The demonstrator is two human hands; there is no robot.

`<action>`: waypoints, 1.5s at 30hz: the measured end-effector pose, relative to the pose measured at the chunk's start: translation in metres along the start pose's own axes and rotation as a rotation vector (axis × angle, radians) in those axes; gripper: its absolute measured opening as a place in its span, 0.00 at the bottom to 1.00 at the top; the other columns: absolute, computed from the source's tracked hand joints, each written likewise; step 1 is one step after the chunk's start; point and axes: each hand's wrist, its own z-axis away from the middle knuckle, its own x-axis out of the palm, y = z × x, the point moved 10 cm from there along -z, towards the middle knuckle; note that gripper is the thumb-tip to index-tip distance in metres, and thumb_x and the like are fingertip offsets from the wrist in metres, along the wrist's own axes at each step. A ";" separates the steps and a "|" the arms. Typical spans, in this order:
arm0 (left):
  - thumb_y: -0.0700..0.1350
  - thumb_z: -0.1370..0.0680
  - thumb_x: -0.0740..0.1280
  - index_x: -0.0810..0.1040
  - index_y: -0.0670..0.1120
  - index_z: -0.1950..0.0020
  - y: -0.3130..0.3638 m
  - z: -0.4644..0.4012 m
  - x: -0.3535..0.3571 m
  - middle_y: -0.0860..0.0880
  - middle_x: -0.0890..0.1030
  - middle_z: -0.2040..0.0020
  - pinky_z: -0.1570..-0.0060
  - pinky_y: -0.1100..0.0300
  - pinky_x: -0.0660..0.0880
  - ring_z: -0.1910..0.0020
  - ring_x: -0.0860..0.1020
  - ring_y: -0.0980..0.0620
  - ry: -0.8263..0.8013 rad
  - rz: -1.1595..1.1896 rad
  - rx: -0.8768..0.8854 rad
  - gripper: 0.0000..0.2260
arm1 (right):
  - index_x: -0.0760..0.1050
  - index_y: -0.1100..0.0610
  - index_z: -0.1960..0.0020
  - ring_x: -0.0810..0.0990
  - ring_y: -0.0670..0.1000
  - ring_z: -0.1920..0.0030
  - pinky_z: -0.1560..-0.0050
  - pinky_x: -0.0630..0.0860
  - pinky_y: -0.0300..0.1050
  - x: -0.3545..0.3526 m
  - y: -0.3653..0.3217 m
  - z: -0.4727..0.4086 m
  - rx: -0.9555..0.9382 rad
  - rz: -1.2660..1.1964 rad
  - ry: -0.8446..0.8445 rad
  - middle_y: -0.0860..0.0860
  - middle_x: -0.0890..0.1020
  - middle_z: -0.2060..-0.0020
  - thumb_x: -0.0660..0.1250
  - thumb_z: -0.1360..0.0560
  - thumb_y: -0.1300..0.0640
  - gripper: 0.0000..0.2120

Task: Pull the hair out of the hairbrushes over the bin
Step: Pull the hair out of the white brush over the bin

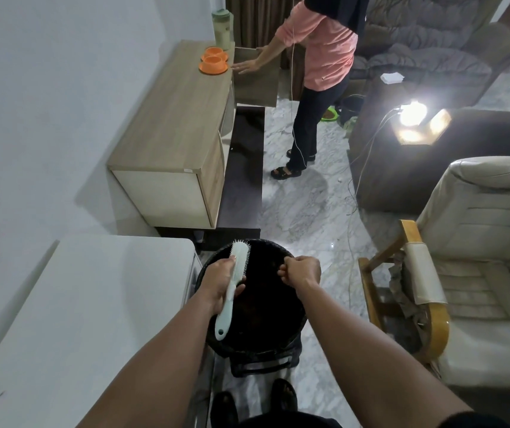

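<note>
A pale mint hairbrush is held over the round black bin, bristles facing right, handle pointing back toward me. My left hand grips it around the neck. My right hand hovers over the bin a little to the right of the brush, fingertips pinched together. Whether hair is between those fingers is too small to tell. The bin's inside is dark, and its contents cannot be made out.
A white table stands at my left, touching the bin. A wooden cabinet with orange bowls is ahead, with a person in a pink top beside it. A cream armchair is at right. Cables lie on the marble floor.
</note>
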 end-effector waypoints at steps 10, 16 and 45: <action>0.44 0.14 0.62 0.69 0.36 0.28 -0.004 -0.003 0.018 0.33 0.81 0.38 0.53 0.43 0.83 0.53 0.84 0.40 0.006 0.160 0.010 0.17 | 0.85 0.51 0.42 0.84 0.45 0.61 0.56 0.82 0.41 0.081 -0.026 0.062 -0.476 0.368 -0.398 0.47 0.86 0.58 0.79 0.31 0.47 0.19; 0.44 0.14 0.62 0.68 0.41 0.39 -0.001 -0.001 0.018 0.38 0.81 0.53 0.67 0.42 0.84 0.60 0.82 0.41 -0.007 0.183 0.024 0.07 | 0.87 0.57 0.59 0.88 0.55 0.63 0.60 0.87 0.50 0.071 -0.019 0.054 -0.299 0.118 -0.388 0.56 0.88 0.63 0.79 0.27 0.62 0.03; 0.50 0.12 0.53 0.72 0.39 0.33 0.001 0.008 0.025 0.40 0.83 0.47 0.70 0.57 0.82 0.55 0.83 0.45 -0.065 0.110 -0.051 0.18 | 0.79 0.60 0.55 0.84 0.49 0.70 0.67 0.81 0.44 0.033 -0.001 0.034 -0.166 0.144 -0.327 0.53 0.83 0.70 0.70 0.18 0.57 0.09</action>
